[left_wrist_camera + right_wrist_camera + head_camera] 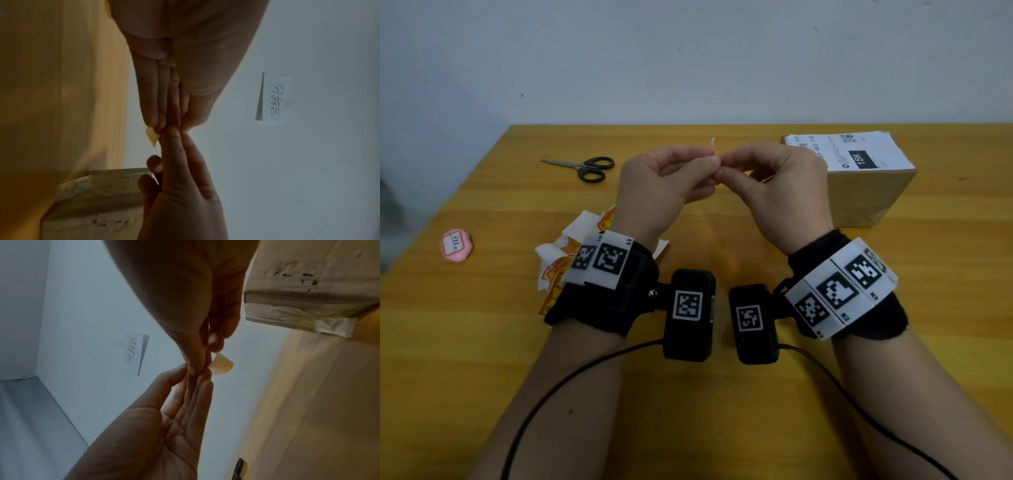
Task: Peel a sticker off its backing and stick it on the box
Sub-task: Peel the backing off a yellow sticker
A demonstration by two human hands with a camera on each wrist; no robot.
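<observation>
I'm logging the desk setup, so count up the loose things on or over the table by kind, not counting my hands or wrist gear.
Cardboard box: 1
Black-handled scissors: 1
Pink sticker: 1
Pile of orange-printed sticker backing scraps: 1
Small pale sticker piece pinched between left hand and right hand: 1
Total: 5

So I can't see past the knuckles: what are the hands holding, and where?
A small sticker piece, pinched at one edge between the fingertips of the left hand and the right hand.
</observation>
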